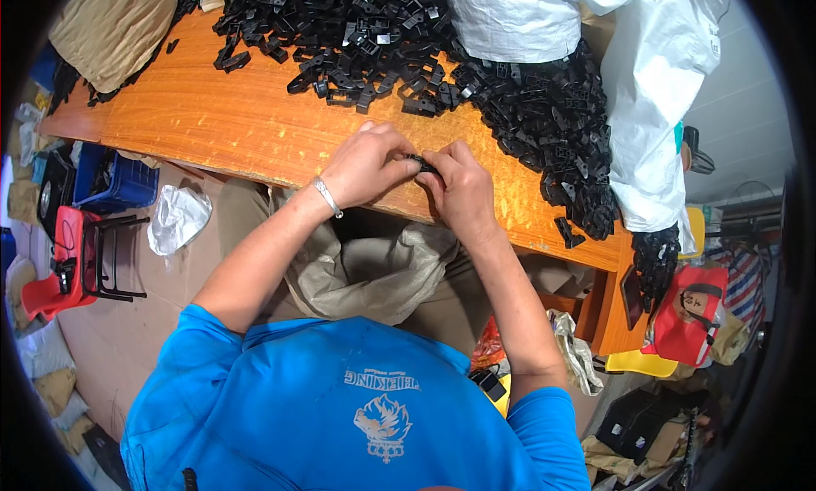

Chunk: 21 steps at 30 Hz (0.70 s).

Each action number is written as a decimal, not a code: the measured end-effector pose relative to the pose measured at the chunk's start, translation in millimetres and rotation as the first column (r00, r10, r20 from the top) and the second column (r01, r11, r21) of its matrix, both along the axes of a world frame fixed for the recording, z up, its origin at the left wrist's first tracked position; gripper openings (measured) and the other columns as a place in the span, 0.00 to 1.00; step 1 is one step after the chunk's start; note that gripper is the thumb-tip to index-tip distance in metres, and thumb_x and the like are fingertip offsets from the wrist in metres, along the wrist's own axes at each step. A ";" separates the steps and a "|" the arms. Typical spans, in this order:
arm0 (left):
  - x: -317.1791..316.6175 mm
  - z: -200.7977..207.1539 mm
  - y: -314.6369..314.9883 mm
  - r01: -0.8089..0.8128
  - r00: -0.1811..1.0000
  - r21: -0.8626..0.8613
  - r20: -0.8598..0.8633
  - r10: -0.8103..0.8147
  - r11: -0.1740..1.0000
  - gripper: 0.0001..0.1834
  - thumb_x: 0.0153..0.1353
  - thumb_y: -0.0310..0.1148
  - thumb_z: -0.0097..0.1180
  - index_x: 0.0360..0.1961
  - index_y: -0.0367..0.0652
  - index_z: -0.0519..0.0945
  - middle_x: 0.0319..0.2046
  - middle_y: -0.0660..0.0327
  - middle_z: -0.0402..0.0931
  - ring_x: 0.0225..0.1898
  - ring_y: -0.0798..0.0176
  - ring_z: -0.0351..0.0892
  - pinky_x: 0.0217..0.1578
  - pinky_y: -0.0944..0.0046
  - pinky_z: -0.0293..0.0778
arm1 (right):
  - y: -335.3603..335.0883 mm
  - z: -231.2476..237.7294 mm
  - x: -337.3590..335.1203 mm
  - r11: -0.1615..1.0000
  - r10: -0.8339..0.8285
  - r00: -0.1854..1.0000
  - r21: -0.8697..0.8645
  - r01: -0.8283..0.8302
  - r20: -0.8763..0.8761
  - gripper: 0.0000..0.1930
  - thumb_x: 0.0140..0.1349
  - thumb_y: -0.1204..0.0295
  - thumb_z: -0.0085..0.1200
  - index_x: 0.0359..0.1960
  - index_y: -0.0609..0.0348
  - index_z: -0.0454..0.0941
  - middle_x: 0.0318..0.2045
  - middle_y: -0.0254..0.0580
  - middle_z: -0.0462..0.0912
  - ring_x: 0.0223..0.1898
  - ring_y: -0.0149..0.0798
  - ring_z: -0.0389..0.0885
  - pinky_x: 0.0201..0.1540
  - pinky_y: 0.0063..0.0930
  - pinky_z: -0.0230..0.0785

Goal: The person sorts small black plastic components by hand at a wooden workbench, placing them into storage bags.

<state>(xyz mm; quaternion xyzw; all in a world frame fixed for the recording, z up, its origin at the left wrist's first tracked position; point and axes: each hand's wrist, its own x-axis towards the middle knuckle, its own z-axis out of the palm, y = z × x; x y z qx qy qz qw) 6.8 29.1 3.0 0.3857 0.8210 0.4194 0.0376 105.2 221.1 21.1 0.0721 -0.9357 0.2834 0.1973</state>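
Between the fingertips of both hands is a small black plastic part (420, 163), mostly covered by the fingers. My left hand (371, 161), with a silver bracelet (326, 198) at the wrist, pinches it from the left. From the right, my right hand (460, 185) grips the same part with bent fingers. Both hands are just over the near edge of the wooden table (212, 108). Beyond them spreads a big heap of similar black plastic parts (544, 125), reaching from the far left round to the right.
A pale sack (365, 274) lies open across my lap below the table edge. White sacks (654, 108) stand at the far right, and a brown one (115, 32) at the far left. On the floor at left are a red chair (68, 261) and a blue crate (115, 185).
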 end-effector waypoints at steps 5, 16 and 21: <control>1.3 6.8 13.4 -0.099 0.995 -0.188 -0.033 0.094 0.977 0.12 0.68 0.41 0.66 0.40 0.44 0.87 0.40 0.52 0.85 0.50 0.42 0.81 0.51 0.46 0.79 | -4.8 -0.8 4.1 0.997 -0.052 0.999 0.062 0.051 0.006 0.17 0.56 0.75 0.75 0.49 0.57 0.89 0.41 0.46 0.82 0.44 0.53 0.86 0.44 0.45 0.81; -20.9 8.2 26.2 -0.143 0.978 0.121 -0.135 0.159 0.982 0.16 0.63 0.26 0.70 0.52 0.43 0.84 0.48 0.52 0.80 0.56 0.47 0.81 0.54 0.50 0.81 | -59.7 -16.0 75.4 0.998 0.034 0.995 0.055 -0.039 0.092 0.18 0.57 0.71 0.73 0.50 0.55 0.86 0.42 0.46 0.82 0.43 0.54 0.87 0.43 0.45 0.82; -46.9 -6.9 44.2 -0.222 0.894 -0.032 -0.405 0.191 0.974 0.15 0.62 0.22 0.63 0.50 0.43 0.82 0.48 0.53 0.78 0.52 0.44 0.82 0.51 0.48 0.81 | -64.3 -30.7 73.0 0.989 0.148 0.987 -0.032 -0.146 0.063 0.15 0.61 0.66 0.72 0.48 0.51 0.86 0.42 0.44 0.84 0.42 0.53 0.88 0.40 0.44 0.83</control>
